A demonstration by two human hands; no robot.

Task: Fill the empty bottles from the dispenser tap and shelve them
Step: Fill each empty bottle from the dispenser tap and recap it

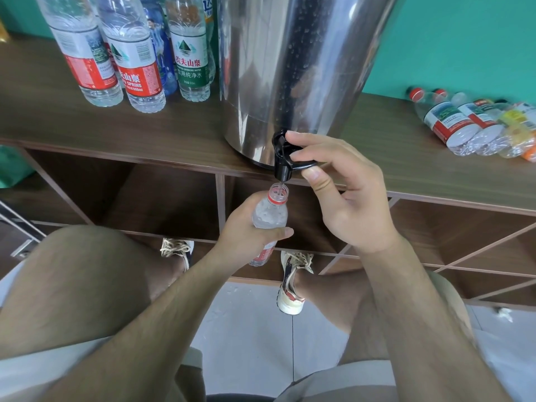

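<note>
Brown shelf top (130, 132) holds the dispenser (295, 68). Right hand (348, 198) pinches its tap (282, 158), left hand (246, 230) grips the bottle (271, 211) below; a late release may overflow it

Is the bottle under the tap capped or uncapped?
Uncapped. The bottle, gripped by the left hand, shows an open mouth above its red neck ring, just under the black tap that the right hand pinches.

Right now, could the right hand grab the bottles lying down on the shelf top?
Probably, if it lets go first. The right hand pinches the tap lever, and only bare shelf top lies between it and the lying bottles.
</note>
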